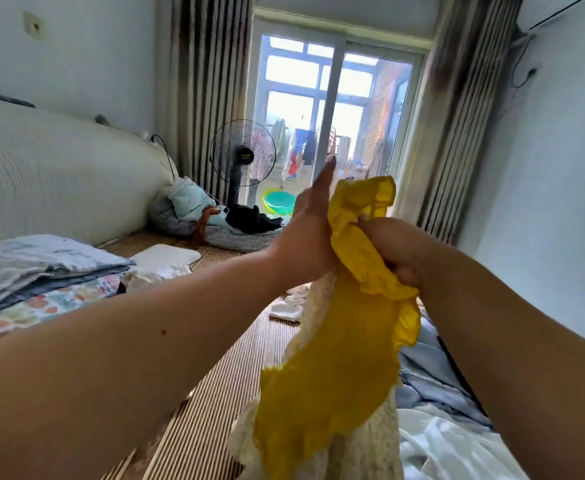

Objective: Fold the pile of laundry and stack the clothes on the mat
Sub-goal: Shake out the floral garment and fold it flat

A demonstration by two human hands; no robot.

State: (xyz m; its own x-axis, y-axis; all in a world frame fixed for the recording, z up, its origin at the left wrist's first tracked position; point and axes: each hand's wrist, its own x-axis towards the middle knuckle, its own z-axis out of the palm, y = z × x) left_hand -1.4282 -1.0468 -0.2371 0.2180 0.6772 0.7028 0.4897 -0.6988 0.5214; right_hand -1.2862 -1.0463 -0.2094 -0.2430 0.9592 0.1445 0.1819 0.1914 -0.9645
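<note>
A yellow ruffled garment (339, 358) was gripped in the fisted right hand (393, 251) above the striped mat (208, 427); the left hand (310, 233) was pressed flat against it, fingers straight.

head view looks forward (slightly down), hands close.

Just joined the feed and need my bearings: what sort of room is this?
Most likely a home bedroom: a padded headboard beside a woven mat, a standing fan by the curtains, and a glass door to a balcony with washing.
</note>
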